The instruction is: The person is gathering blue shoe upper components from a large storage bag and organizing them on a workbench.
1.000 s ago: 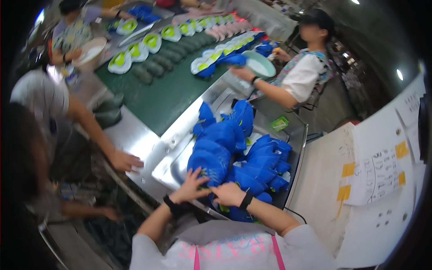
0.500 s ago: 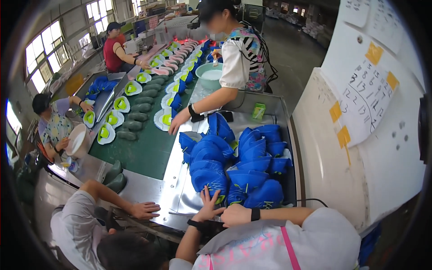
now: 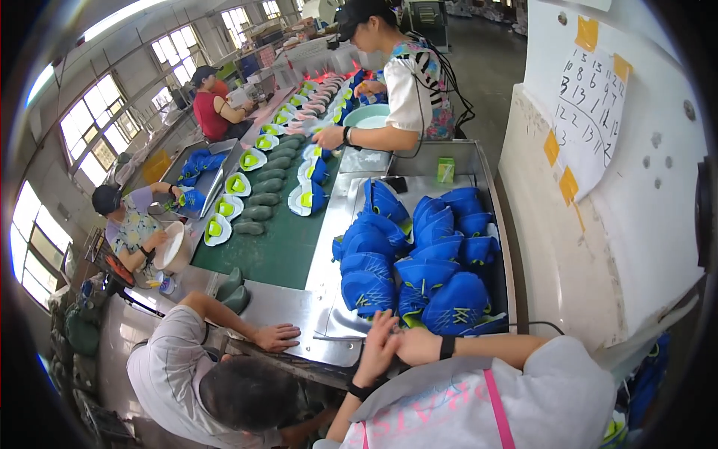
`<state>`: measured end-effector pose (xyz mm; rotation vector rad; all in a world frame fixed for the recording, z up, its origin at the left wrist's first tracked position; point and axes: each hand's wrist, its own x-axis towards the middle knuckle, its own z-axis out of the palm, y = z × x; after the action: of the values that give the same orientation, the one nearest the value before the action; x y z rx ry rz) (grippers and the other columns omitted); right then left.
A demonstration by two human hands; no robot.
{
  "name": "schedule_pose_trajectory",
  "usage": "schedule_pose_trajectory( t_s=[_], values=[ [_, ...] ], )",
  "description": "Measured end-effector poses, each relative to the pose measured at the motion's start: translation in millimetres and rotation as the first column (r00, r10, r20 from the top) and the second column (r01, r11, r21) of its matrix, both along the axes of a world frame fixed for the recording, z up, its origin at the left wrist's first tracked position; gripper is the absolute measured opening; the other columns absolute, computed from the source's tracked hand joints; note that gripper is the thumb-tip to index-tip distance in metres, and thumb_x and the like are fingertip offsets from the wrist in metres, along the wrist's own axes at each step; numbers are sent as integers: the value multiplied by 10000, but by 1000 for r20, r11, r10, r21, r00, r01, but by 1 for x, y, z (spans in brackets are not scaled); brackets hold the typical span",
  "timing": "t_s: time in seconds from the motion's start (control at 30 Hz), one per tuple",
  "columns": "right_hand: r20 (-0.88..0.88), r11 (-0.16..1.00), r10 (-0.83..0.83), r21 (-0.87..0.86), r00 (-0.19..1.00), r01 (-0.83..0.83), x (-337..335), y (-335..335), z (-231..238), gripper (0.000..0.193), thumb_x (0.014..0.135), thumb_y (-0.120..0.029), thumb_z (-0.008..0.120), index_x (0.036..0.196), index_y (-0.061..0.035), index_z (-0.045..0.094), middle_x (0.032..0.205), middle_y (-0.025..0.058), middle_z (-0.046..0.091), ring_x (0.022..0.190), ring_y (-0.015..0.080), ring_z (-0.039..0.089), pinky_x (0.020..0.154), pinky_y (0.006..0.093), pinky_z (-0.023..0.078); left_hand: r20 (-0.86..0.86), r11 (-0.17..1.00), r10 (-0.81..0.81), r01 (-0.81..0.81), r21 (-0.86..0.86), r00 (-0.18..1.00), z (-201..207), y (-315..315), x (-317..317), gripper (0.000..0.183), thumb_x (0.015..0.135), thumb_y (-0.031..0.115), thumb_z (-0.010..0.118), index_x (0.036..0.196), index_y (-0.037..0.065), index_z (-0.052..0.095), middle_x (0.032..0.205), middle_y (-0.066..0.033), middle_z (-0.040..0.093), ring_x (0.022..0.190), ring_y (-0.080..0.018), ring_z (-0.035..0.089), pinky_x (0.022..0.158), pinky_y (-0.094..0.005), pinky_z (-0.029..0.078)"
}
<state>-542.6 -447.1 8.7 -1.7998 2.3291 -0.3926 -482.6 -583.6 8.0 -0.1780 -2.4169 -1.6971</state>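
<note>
Both my hands are close together at the near edge of a metal tray (image 3: 499, 224) of blue shoe uppers. My left hand (image 3: 380, 343) is raised with its fingers stretched out, just in front of the nearest uppers. My right hand (image 3: 420, 347) lies against it from the right; its fingertips are hidden. No item shows in either hand. Closest to them are a blue upper with yellow-green lacing marks (image 3: 456, 303) and another blue upper (image 3: 368, 284). Several more are stacked behind these in curved rows.
A green conveyor belt (image 3: 288, 251) carries grey-green shoe-shaped pieces (image 3: 256, 213) and white-rimmed uppers (image 3: 218, 230). A co-worker (image 3: 404, 90) stands beyond the tray near a pale green basin (image 3: 368, 116). Another person's hand (image 3: 277, 337) rests on the metal table at left. A white panel (image 3: 598, 150) stands at right.
My left hand has come off the blue uppers and drawn back against my right hand. The view has shifted, so the scene sits further right. The far co-worker's hand has moved away from the tray.
</note>
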Motion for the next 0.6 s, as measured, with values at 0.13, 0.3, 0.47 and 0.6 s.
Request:
schedule_pose_trajectory(
  t_s=[0.13, 0.3, 0.47, 0.6],
  values=[
    [150, 988, 71, -146, 986, -49, 23, 18, 2, 467, 769, -199, 475, 1207, -43, 440, 1177, 193, 470, 1085, 387, 433, 910, 509, 353, -79, 791, -124, 51, -609, 989, 9, 24, 5, 342, 822, 279, 509, 1128, 129, 543, 1258, -54, 467, 1255, -245, 307, 960, -410, 201],
    [-44, 953, -250, 164, 967, 254, 47, 34, 1, 503, 803, -261, 463, 1266, -92, 366, 1234, 195, 398, 1115, 428, 368, 818, 733, 216, -62, 837, -336, 267, -478, 940, 8, 30, -1, 355, 820, 308, 510, 1124, 126, 539, 1241, -50, 473, 1193, -250, 366, 958, -416, 226],
    [-210, 908, -411, -8, 887, 419, 50, 37, -29, 421, 820, -265, 425, 1221, -137, 410, 1203, 124, 433, 1125, 347, 362, 883, 645, 225, -100, 807, -262, 161, -568, 960, 11, 49, 2, 394, 771, 339, 579, 1099, 124, 547, 1205, -47, 493, 1151, -240, 400, 947, -401, 255],
    [611, 812, -175, -354, 772, 464, 52, 26, -56, 343, 844, -289, 388, 1163, -168, 420, 1183, 90, 437, 1142, 247, 357, 954, 520, 211, -161, 799, -147, 21, -601, 976, 11, 49, 12, 421, 739, 373, 605, 1070, 119, 549, 1147, -43, 515, 1125, -230, 416, 937, -395, 273]
  ],
)
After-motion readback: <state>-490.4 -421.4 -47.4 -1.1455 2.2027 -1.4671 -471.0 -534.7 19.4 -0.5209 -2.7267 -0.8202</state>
